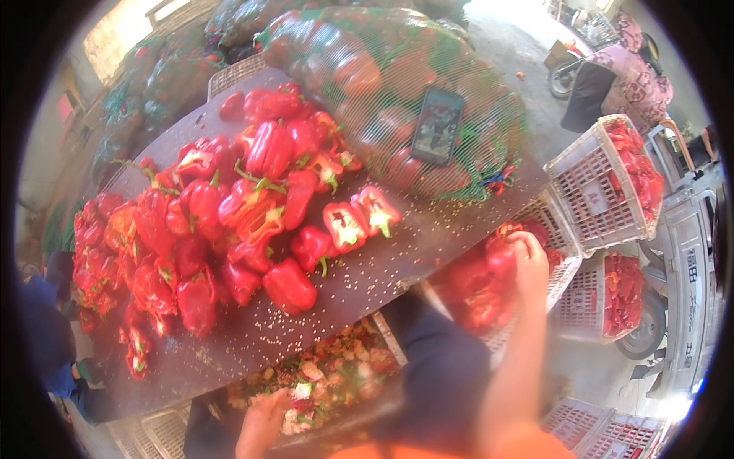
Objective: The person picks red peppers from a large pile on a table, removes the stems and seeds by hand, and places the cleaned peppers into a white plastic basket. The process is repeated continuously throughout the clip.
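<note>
Whole and cut red bell peppers [289,287] lie heaped on a dark table [395,252] strewn with pale seeds. My right hand [528,252] is over a plastic crate [565,281] of red pepper pieces [476,287] at the table's right edge, its fingertips at a red piece; whether they grip it is unclear. Low in the view my left hand [266,416] is above a container of pepper cores and scraps [344,367], with a whitish-green core piece [302,391] at its fingertips. Two pepper parts with pale insides [344,226] lie on the table, cut side up.
A green mesh sack of peppers [373,74] lies on the table's far side with a smartphone [437,126] on it. More full sacks [183,80] stand behind. Crates of red pieces [593,189] stand at right beside a vehicle [688,287]. People are at far left [49,338] and upper right [631,86].
</note>
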The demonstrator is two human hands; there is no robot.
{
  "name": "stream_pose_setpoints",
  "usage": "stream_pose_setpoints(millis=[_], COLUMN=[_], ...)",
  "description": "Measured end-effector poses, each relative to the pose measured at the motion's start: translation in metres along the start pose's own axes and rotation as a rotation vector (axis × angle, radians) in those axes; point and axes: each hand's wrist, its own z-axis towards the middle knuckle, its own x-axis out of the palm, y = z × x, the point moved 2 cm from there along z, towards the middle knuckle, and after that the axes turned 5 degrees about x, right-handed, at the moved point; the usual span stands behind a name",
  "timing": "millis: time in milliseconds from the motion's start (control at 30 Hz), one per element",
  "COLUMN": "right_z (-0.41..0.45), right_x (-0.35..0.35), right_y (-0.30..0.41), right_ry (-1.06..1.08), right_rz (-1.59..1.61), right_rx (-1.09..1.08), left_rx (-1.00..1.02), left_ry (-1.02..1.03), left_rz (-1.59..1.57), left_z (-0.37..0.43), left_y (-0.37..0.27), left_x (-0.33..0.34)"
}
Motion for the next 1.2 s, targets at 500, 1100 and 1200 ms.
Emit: stream_pose_setpoints(millis=[500, 1100, 1200], right_z=[-0.239, -0.233, -0.233], right_x=[0.239, 0.261, 0.265], right_y=[0.088, 0.065, 0.08], right_ry=[1.234, 1.442, 1.488], right_rz=[0.118, -0.581, -0.553], right_rx=[-0.406, -0.966, -0.898], left_rx=[0.298, -0.068, -0.261], left_ry=[-0.257, -1.042, -1.072], left_rz=[-1.571, 0.188, 0.181], left_z=[-0.003, -0.006, 0.011], left_y=[-0.025, 0.122, 0.181], left_x=[0.005, -0.172, -0.21])
